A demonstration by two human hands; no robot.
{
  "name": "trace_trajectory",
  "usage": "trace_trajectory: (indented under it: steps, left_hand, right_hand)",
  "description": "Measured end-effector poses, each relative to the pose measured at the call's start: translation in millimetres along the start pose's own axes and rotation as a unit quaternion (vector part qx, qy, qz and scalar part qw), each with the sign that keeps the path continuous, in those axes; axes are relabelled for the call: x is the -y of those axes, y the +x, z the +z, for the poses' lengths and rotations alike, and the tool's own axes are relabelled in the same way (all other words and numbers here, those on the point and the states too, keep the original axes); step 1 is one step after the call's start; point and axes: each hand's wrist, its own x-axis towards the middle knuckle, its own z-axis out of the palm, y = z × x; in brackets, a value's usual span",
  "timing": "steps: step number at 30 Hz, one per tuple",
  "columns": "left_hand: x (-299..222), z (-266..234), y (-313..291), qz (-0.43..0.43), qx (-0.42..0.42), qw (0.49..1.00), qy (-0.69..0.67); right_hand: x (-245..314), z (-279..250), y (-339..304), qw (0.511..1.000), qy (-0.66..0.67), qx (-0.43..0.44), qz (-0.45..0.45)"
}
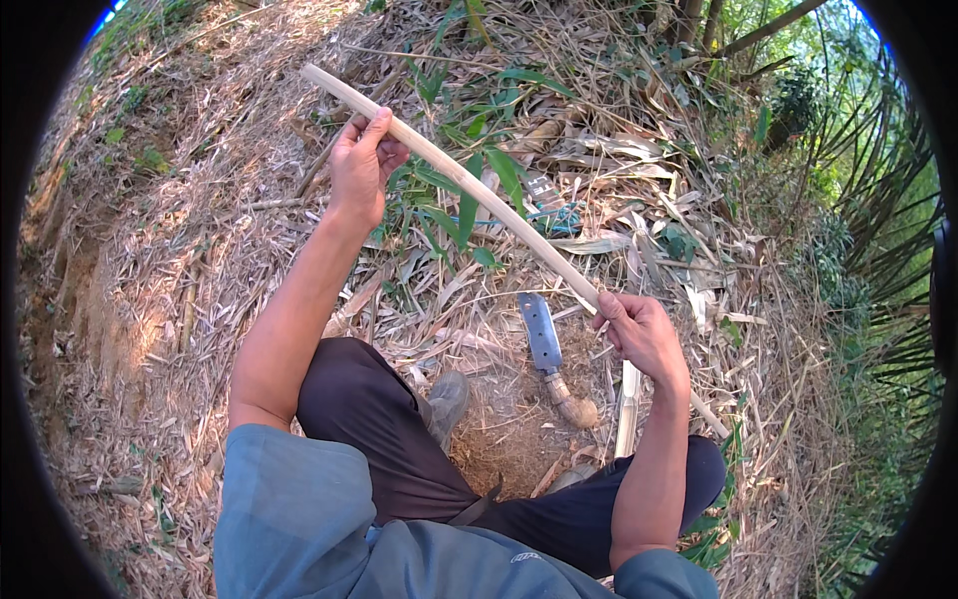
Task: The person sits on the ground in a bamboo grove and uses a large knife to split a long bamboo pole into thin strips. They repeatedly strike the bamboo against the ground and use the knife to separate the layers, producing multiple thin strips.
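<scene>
My left arm reaches well out in front, forearm slanting up and away from the elbow, and there's my left hand point(364, 165) on the pale strip point(479, 195), just short of its far end! Thumb lying along the top, fingers curled beneath: narrow, closed around the wood. Over to my right hand point(644, 334), nearer my body and lower, forearm rising almost straight ahead above my right knee, the wrist bent inward. Thumb and fingers pinch the strip there, knuckles turned outward.

So the strip hangs slantwise in the air between both hands, clear of the ground point(509, 449), running from far left to near right. A pale length shows beyond my right forearm too; whether it's the same piece, I can't tell.

Down below, a broad-bladed knife point(542, 334) lies flat between my feet, handle toward me, blade pointing away. Just right of it, split pieces point(627, 409) lean by my right leg. Green growth point(888, 349) lines the ground's right edge.
</scene>
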Motion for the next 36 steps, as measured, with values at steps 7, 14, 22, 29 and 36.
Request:
trace_trajectory:
  steps: [7, 14, 22, 29, 36]
  left_hand:
    - [3, -5, 1, -0.004, 0.004, 1.0, -0.007]
    - [2, -2, 0, -0.005, 0.0, 1.0, -0.008]
    - [-3, -2, 2, 0.049, -0.012, 0.998, -0.022]
    - [-38, 4, -5, 0.14, -0.073, 0.987, -0.041]
    - [-64, -15, -5, 0.137, -0.052, 0.987, -0.062]
  right_hand:
    - [-6, -1, 2, 1.0, -0.012, -0.006, -0.011]
    - [-7, -3, 3, 1.0, -0.027, -0.01, 0.007]
    - [-7, -3, 4, 0.999, -0.036, -0.007, -0.019]
    - [9, -15, -11, 0.991, 0.084, 0.103, -0.016]
    - [12, -19, -18, 0.981, 0.107, 0.144, -0.068]
